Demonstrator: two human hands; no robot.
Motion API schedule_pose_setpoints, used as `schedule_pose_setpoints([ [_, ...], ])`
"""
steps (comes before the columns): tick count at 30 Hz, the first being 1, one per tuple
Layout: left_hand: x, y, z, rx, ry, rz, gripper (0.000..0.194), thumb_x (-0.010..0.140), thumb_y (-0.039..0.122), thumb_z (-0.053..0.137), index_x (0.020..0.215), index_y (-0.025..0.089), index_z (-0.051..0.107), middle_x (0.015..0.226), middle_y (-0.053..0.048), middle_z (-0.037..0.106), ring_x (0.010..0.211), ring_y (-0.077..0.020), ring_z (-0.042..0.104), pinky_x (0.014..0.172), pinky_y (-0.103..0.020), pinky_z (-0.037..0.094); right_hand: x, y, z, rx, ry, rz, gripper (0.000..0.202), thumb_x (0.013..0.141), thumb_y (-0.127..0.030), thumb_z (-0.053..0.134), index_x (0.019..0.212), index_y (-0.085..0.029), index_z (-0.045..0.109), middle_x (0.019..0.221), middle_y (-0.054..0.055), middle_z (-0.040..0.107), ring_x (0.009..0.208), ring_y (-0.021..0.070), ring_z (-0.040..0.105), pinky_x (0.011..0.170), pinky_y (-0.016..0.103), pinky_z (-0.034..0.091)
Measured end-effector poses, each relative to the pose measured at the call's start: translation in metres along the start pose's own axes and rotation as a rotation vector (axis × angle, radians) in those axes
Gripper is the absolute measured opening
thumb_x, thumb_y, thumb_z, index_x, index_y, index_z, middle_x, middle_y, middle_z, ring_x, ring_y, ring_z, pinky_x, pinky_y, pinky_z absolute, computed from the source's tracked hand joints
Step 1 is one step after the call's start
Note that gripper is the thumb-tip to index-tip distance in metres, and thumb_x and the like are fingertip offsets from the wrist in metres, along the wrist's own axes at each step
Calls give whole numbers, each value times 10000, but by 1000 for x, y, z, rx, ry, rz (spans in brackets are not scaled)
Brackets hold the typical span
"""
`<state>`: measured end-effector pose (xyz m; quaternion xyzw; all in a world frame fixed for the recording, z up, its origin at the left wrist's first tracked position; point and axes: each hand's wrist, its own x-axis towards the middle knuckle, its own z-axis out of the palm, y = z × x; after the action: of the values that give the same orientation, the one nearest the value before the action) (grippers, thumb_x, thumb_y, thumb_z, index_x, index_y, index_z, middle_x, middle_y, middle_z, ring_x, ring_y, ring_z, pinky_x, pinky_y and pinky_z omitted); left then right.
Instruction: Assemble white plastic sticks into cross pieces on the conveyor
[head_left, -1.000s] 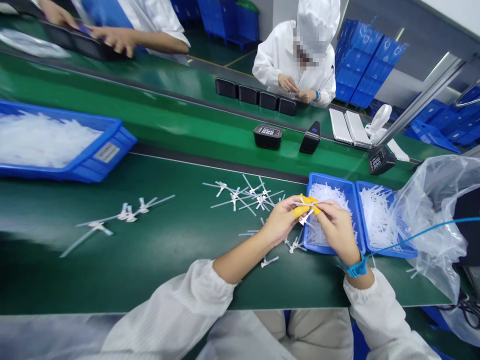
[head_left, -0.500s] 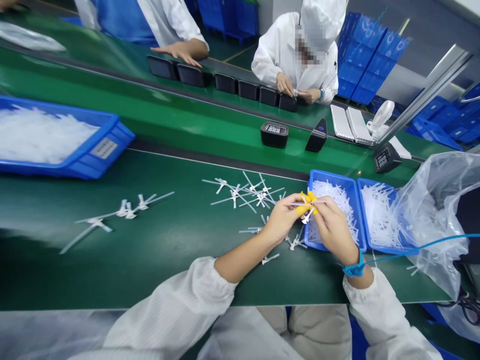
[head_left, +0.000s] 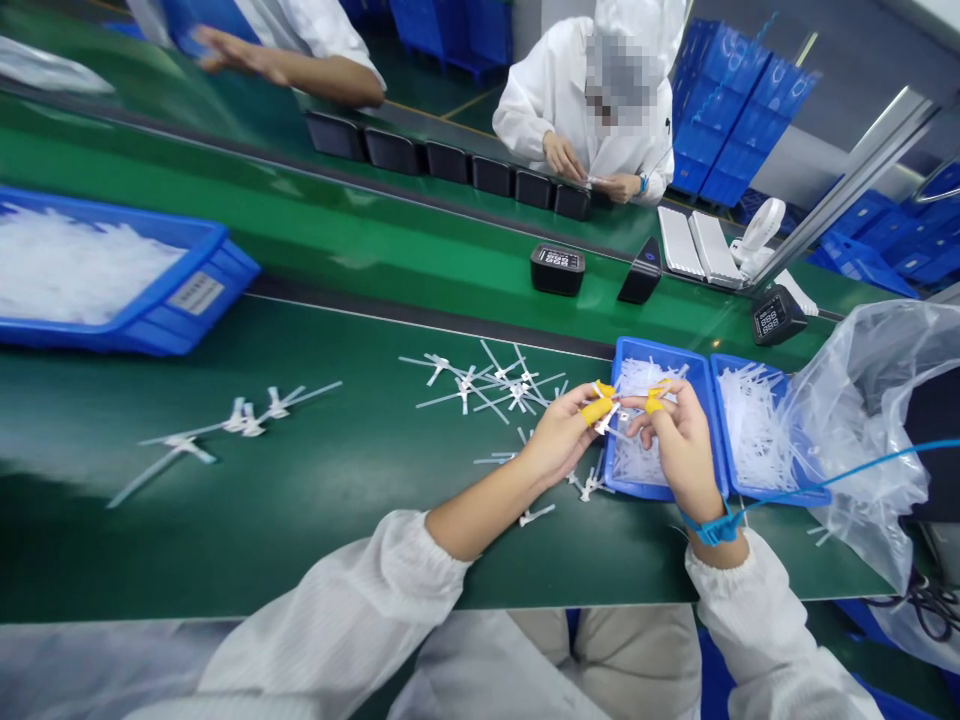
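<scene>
Green worktop point(head_left: 225, 540), blue crates point(head_left: 712, 120) behind: left hand point(head_left: 564, 432) pinching fitting point(head_left: 604, 422), right hand point(head_left: 684, 440), grip unclear.

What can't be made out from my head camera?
All in the head view:
Label on the large blue bin: too small to read.
That bin's left end: cut off by the picture's edge.
White piece: partly hidden by the left hand.
Small right bin: right side veiled by plastic bag.
Upper-left co-worker's hand: blurred.
</scene>
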<state>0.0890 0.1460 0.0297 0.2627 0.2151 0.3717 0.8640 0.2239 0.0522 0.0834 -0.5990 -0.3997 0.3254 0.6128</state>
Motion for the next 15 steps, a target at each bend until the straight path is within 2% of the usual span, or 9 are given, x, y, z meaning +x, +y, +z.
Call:
schedule_pose_setpoints([
  [3, 1, 1, 1, 2, 10, 7, 490, 589, 369, 1127, 912, 164, 820, 904, -1, 765, 798, -96, 663, 757, -193, 540, 3, -2, -1, 42, 56, 2, 198, 951, -304, 683, 1056, -277, 518, 984, 14, 812, 675, 160, 677, 580, 269, 483],
  [6, 1, 1, 2, 10, 6, 3, 461, 600, 356, 1121, 883, 162, 813, 896, -6, 767, 800, -104, 671, 754, -199, 543, 5, -2, -4, 18, 63, -45, 177, 896, -275, 748, 998, -258, 603, 947, 0, 741, 776, 164, 665, 657, 277, 511],
  [9, -2, 1, 3, 45, -9, 10, 418, 621, 328, 1105, 864, 161, 808, 908, -17, 776, 806, -119, 682, 764, -220, 547, 6, -2, -4, 16, -24, -49, 193, 856, -246, 791, 1010, -261, 675, 907, -19, 686, 765, 160, 633, 692, 289, 529],
  [12, -4, 1, 3, 108, -19, 42, 371, 671, 320, 1072, 894, 165, 820, 913, -27, 777, 782, -123, 667, 748, -237, 531, 6, -4, -2, 1, -119, -38, 206, 864, -286, 821, 1051, -265, 738, 914, -5, 711, 768, 175, 643, 721, 319, 562],
  [15, -4, 1, 2, 162, -18, 58, 358, 694, 327, 1047, 933, 166, 833, 860, -23, 762, 716, -118, 631, 690, -241, 497, 5, -6, 0, -13, -131, -17, 158, 891, -358, 842, 989, -249, 783, 899, 11, 736, 747, 179, 646, 721, 333, 579],
])
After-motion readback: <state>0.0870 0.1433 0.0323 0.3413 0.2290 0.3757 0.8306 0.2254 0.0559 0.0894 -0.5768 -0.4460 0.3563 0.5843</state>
